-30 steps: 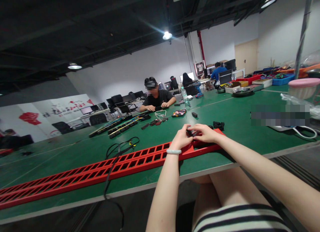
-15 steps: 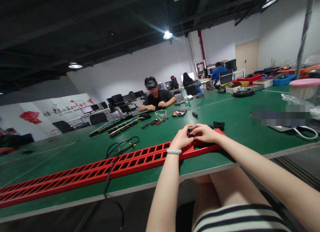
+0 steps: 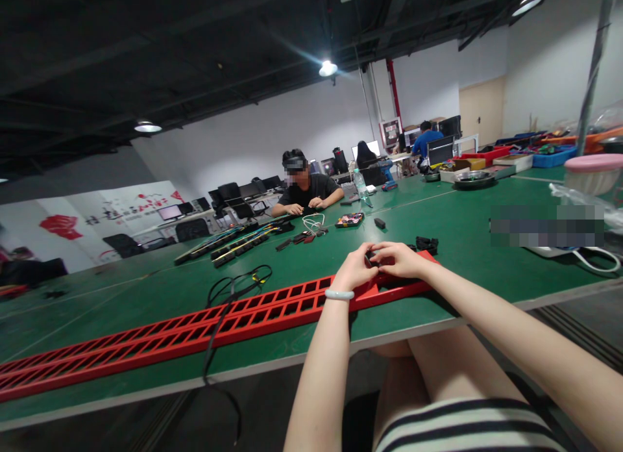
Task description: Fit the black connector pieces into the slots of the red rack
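Both hands meet over the right end of a long red slotted frame (image 3: 272,312) that lies along the table edge. My left hand (image 3: 355,269), with a pale bracelet at the wrist, curls its fingers round a small black part (image 3: 372,260). From the other side my right hand (image 3: 400,260) pinches the same part, thumb and fingertips close to the left ones. Most of the black part is hidden by the fingers, so its kind is unclear. Just beyond the right hand sit several black pieces (image 3: 427,245). A black strap (image 3: 214,335) crosses the frame and hangs over the edge.
Across the green table (image 3: 467,234), a person (image 3: 311,189) works with both hands on the tabletop. Between us lie bundles of cables (image 3: 248,243), a small tray of parts (image 3: 349,219) and a bottle (image 3: 361,187). A lidded tub (image 3: 592,173) stands at right.
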A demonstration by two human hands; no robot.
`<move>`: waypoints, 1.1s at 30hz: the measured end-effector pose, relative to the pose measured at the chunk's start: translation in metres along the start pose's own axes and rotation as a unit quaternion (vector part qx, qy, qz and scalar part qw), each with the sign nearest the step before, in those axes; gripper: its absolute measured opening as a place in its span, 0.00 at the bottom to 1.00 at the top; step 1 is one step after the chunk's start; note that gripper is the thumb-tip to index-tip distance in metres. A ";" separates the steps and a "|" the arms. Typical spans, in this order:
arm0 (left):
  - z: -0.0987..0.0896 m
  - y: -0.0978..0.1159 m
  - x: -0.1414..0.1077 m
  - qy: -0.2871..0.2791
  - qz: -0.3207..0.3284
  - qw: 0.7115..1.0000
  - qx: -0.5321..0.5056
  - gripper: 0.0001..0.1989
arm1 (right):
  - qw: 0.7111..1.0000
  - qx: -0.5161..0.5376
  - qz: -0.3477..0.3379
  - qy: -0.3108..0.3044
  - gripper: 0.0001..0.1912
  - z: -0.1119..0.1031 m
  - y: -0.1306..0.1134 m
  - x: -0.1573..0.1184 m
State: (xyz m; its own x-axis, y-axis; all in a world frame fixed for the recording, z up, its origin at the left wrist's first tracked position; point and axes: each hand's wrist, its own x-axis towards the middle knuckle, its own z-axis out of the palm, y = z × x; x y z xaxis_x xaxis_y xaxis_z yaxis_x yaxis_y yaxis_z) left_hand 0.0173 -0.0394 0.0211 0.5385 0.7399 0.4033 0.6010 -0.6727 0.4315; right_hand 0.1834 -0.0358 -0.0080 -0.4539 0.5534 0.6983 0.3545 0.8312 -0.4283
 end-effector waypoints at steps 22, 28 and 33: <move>-0.002 0.003 0.001 0.000 -0.002 1.000 0.010 0.19 | 0.994 0.064 0.074 0.039 0.09 0.004 0.009 -0.001; -0.001 0.001 0.002 0.008 0.009 1.000 0.014 0.18 | 0.996 0.037 0.065 0.050 0.08 0.004 0.007 -0.001; 0.000 -0.002 0.002 0.006 0.017 1.000 0.012 0.19 | 0.995 0.041 0.075 0.056 0.09 0.002 0.007 -0.002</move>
State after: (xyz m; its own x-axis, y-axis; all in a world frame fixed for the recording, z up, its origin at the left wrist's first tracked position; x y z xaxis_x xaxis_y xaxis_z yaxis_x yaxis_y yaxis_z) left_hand 0.0173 -0.0365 0.0212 0.5510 0.7168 0.4272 0.5971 -0.6963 0.3983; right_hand 0.1848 -0.0306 -0.0137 -0.3053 0.6659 0.6808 0.3405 0.7439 -0.5750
